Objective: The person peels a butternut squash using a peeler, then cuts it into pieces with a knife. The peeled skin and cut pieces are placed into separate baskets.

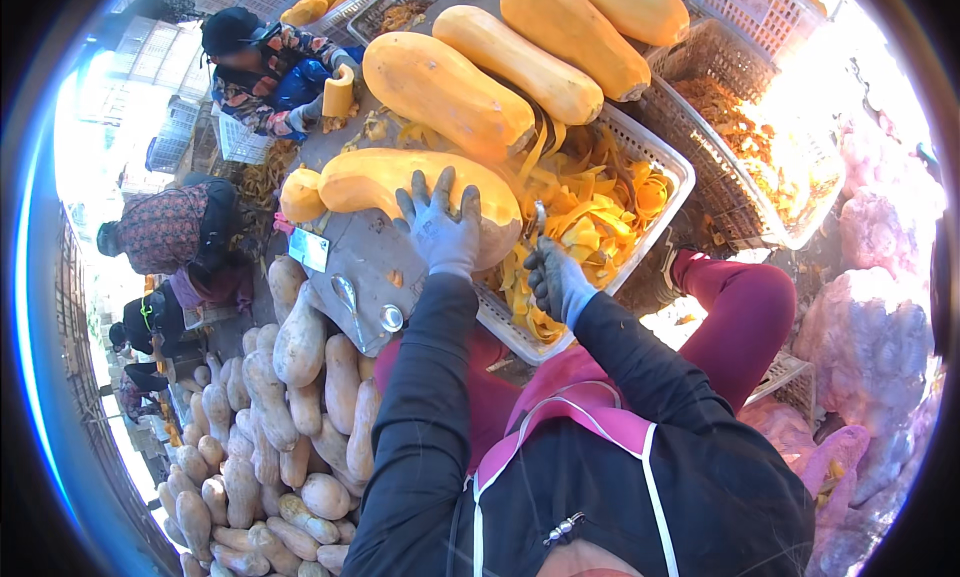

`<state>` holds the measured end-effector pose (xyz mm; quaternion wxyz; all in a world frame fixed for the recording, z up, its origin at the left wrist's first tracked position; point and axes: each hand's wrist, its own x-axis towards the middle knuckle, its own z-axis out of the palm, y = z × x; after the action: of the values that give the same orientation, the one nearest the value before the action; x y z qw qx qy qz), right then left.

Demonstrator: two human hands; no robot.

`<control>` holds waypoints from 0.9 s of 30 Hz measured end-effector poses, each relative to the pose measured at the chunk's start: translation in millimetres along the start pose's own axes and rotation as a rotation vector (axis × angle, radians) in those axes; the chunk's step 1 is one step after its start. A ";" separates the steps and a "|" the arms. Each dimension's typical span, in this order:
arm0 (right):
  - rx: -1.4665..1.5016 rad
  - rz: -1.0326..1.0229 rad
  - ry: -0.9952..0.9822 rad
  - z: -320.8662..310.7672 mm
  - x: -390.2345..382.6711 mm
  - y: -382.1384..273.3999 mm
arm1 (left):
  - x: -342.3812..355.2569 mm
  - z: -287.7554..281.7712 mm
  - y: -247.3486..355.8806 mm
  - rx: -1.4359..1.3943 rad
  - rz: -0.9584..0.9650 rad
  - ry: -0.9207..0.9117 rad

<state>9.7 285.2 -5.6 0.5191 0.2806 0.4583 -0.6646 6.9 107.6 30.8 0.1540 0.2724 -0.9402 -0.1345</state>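
Right hand (558, 282) is gripping a peeler (537, 227), fingers closed round its handle. Left hand (440, 227) is pressing flat, fingers spread, on the peeled squash (400, 182) lying across the board (365, 267) beside the white crate (660, 167). Squash looks heavy, rigid, likely slick; pinning it at mid-body seems best.

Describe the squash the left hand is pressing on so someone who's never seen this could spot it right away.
Find the white plastic crate full of orange peel strips. At its left edge lies a long peeled orange squash, with the gloved left hand flat on it. Unlike the three peeled squashes behind it, it lies crosswise and is the only one touched.
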 end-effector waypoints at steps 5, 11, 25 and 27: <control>0.194 -0.024 -0.056 27.8 33.9 18.5 | 5.6 0.6 4.7 0.013 0.017 0.055; -0.508 -0.358 -0.176 19.2 -10.6 82.3 | -2.9 -4.4 -7.8 -0.017 -0.038 0.016; -0.998 -0.706 0.156 -7.3 2.3 40.0 | -5.7 -1.4 -17.7 -0.013 0.114 0.021; -1.036 -0.692 0.140 -5.7 -12.3 32.0 | -7.0 -2.4 -19.0 -0.009 0.103 0.010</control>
<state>43.2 294.3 -7.7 0.3110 -0.1292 0.8183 -0.4658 22.3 95.5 25.1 0.1668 0.2236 -0.9515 -0.1293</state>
